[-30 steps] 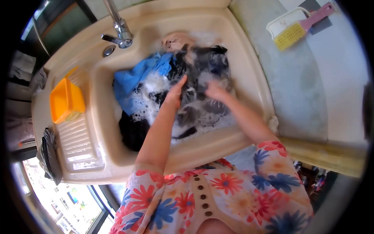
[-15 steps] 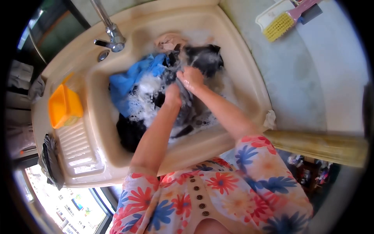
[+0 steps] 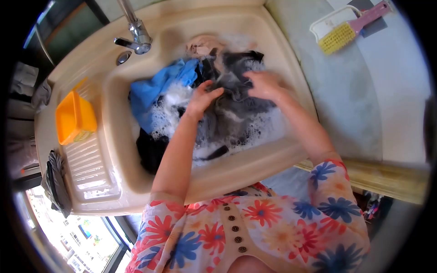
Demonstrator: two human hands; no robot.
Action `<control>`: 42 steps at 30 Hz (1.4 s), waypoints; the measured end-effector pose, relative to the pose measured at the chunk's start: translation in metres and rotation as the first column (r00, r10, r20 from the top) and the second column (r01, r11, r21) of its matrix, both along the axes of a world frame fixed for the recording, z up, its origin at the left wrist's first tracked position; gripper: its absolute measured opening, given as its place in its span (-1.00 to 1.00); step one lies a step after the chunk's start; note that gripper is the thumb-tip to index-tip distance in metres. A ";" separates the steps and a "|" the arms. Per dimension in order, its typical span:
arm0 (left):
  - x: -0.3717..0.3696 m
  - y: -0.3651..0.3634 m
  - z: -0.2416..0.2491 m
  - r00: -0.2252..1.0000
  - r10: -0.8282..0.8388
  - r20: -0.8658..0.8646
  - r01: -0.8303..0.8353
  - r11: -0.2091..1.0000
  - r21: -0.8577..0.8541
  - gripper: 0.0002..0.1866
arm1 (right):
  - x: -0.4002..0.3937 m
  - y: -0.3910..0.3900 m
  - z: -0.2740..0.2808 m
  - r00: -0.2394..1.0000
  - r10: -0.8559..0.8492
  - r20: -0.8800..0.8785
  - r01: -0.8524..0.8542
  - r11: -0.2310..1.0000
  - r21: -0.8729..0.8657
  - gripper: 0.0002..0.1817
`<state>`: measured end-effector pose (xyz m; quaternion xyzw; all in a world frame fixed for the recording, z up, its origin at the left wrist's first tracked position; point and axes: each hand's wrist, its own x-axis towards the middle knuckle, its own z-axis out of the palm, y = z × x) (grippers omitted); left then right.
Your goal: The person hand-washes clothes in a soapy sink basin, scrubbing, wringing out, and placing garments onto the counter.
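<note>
Soapy water and wet clothes fill the basin of a beige sink [image 3: 114, 118]. My left hand [image 3: 200, 100] is over the middle of the basin, thumb and fingers apart, at the edge of a dark grey garment [image 3: 232, 116]. To its right, my right hand [image 3: 266, 85] has its fingers spread at the upper part of this garment, slightly blurred. Neither hand visibly grips cloth. A blue cloth [image 3: 159, 86] lies left of my left hand, with a black cloth [image 3: 150, 152] below it. A beige cloth [image 3: 205, 45] is at the basin's far side.
A chrome faucet [image 3: 138, 36] rises at the back left. On the left stands an orange container [image 3: 75, 118] above the ribbed drainboard [image 3: 91, 173], and a grey cloth [image 3: 57, 182] hangs over the edge. A yellow-bristled brush [image 3: 339, 37] lies at the upper right.
My hands were close together on the dark cloth with fingers closed. They have moved apart and opened, the right one going rightward, and the grey garment is spread wider.
</note>
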<state>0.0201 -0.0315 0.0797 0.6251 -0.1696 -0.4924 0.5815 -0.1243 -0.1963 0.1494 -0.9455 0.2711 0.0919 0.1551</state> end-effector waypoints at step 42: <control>-0.009 0.012 -0.039 0.790 0.136 -0.598 -0.257 0.959 -0.122 -0.69 | 0.033 0.092 -0.040 0.865 -0.118 0.487 0.068 0.991 0.119 -0.67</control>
